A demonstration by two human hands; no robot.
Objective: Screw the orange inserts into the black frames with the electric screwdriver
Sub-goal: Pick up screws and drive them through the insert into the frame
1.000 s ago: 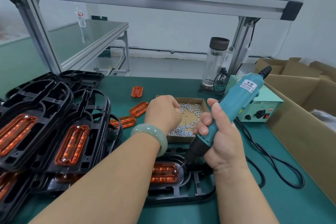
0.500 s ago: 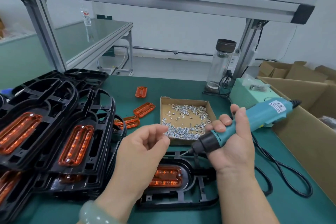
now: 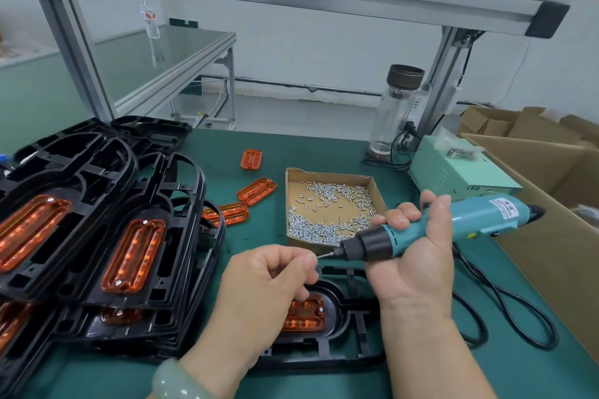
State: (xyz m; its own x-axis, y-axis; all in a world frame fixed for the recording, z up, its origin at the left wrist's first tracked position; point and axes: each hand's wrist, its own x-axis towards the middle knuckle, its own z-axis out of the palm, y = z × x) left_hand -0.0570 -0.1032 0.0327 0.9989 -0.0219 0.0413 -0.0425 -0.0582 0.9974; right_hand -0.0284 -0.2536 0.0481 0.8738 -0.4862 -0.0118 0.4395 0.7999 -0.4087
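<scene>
My right hand [image 3: 413, 256] grips the teal electric screwdriver [image 3: 431, 225], held nearly level with its bit pointing left. My left hand [image 3: 269, 282] has its fingertips pinched together right at the bit tip; a small screw between them is mostly hidden. Below both hands lies a black frame [image 3: 353, 327] with an orange insert [image 3: 306, 311] seated in it, one screw visible at the insert's right end. A cardboard tray of small silver screws [image 3: 327, 204] sits just behind the hands.
A leaning stack of black frames with orange inserts [image 3: 107, 236] fills the left. Loose orange inserts [image 3: 256, 191] lie mid-table. The screwdriver's power box [image 3: 453, 172], a glass bottle [image 3: 393, 110], a black cable [image 3: 505, 308] and a large cardboard box [image 3: 557, 204] stand on the right.
My left hand left the screw tray and came back to the bit tip with its fingers pinched. My right hand lifted the screwdriver off the frame and tilted it nearly level.
</scene>
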